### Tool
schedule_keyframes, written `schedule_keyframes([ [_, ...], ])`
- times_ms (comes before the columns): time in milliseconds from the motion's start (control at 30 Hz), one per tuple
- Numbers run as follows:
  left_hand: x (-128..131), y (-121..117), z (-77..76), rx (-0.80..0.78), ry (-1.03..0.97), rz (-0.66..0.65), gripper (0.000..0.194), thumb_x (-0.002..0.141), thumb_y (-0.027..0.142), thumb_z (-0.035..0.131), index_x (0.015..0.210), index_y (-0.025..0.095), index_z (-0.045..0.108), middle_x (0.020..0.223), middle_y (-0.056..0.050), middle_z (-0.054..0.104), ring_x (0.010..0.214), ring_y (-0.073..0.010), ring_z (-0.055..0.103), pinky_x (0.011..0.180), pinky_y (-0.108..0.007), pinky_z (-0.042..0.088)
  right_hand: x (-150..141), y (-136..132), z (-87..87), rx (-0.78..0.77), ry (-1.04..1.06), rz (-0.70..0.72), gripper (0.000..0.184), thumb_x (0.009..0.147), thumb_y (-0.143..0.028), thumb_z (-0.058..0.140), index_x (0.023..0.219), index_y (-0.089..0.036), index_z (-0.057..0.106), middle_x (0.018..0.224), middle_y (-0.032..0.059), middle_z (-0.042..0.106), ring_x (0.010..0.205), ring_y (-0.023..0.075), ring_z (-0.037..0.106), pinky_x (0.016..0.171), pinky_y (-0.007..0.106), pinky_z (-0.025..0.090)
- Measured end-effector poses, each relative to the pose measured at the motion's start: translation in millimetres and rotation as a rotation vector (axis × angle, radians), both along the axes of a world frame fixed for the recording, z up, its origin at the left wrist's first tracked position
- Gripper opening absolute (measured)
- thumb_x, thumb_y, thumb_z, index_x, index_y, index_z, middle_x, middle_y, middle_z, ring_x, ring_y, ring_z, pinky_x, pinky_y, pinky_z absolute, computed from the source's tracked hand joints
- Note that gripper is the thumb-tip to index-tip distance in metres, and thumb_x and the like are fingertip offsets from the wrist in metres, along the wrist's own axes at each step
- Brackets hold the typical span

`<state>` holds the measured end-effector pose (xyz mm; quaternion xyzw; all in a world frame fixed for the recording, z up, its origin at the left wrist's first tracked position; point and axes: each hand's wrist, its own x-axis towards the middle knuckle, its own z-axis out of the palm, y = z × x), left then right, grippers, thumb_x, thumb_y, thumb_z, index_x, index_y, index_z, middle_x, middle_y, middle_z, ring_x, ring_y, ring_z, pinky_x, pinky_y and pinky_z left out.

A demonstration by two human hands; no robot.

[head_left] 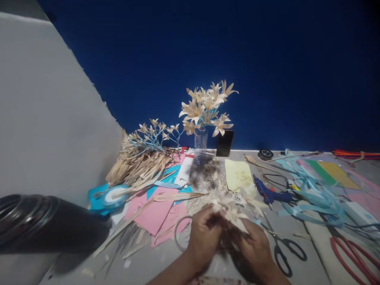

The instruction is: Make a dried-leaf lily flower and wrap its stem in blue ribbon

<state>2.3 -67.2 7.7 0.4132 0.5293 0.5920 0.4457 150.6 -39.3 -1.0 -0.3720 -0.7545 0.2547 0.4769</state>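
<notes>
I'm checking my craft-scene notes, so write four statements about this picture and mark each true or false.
1. The clear vase holds cream lily-like flowers. True.
2. The left grip is on the glue gun. False: the left grip is at a pale flower, and the blue glue gun lies untouched.
3. Black-handled scissors lie right of the right grip. True.
4. The yellow paper lies left of the vase. False: it lies right of it.

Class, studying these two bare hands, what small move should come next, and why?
Perhaps gently pinch the base of the cream, pointed flower petals: the bare left hand and bare right hand come together at their near side, though blur hides the exact grip.
</notes>
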Motion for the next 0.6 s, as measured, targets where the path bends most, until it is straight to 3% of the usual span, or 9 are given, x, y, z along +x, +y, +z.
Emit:
schedule_keyframes([
  [200, 1, -4, -0.9, -0.029, -0.065, -0.112, 0.018, 0.084, 0.033, 0.069, 0.080, 0.016, 0.068, 0.076, -0.005, 0.066, 0.071, -0.0180, 0.061, 0.068, -0.027, 0.049, 7, -7, -9.9, -0.095, -0.047, -0.012, 0.023, 0.093, -0.031, 0.055, 0.082, -0.026, 0.074, 0.069, 0.0044, 0.075, 0.058, 0.0214, 0.070, 0.052, 0.028, 0.056],
  [300, -4, -9, -0.5, -0.021, -0.175, -0.260, 0.024, 0.092, 0.039, 0.061, 0.081, 0.018, 0.060, 0.075, -0.003, 0.062, 0.061, -0.0139, 0.056, 0.060, -0.026, 0.044, 21, -4, -10.5, -0.196, 0.008, -0.130, 0.025, 0.093, -0.038, 0.060, 0.077, -0.025, 0.073, 0.069, 0.0049, 0.075, 0.058, 0.0208, 0.069, 0.052, 0.027, 0.056],
  [400, -12, -17, -4.9, -0.024, -0.295, -0.391, 0.034, 0.094, 0.045, 0.055, 0.071, 0.020, 0.050, 0.062, 0.001, 0.053, 0.052, -0.0124, 0.050, 0.053, -0.025, 0.040, 45, 5, -0.7, -0.302, 0.103, -0.294, 0.023, 0.089, -0.041, 0.068, 0.078, -0.021, 0.073, 0.068, 0.0046, 0.074, 0.053, 0.0184, 0.067, 0.050, 0.025, 0.056],
  [500, -23, -28, -10.7, -0.052, -0.316, -0.346, 0.042, 0.092, 0.049, 0.057, 0.062, 0.021, 0.045, 0.051, 0.004, 0.044, 0.042, -0.0099, 0.041, 0.046, -0.024, 0.031, 73, 15, 11.8, -0.300, 0.188, -0.457, 0.023, 0.083, -0.043, 0.074, 0.081, -0.020, 0.072, 0.069, 0.0040, 0.074, 0.053, 0.0174, 0.067, 0.051, 0.025, 0.056],
  [600, -36, -40, -9.2, -0.081, -0.301, -0.242, 0.044, 0.091, 0.049, 0.058, 0.060, 0.021, 0.046, 0.046, 0.004, 0.044, 0.039, -0.0097, 0.041, 0.043, -0.023, 0.029, 94, 21, 18.1, -0.236, 0.252, -0.603, 0.022, 0.080, -0.042, 0.078, 0.081, -0.020, 0.071, 0.069, 0.0033, 0.073, 0.055, 0.0171, 0.064, 0.052, 0.027, 0.055],
])
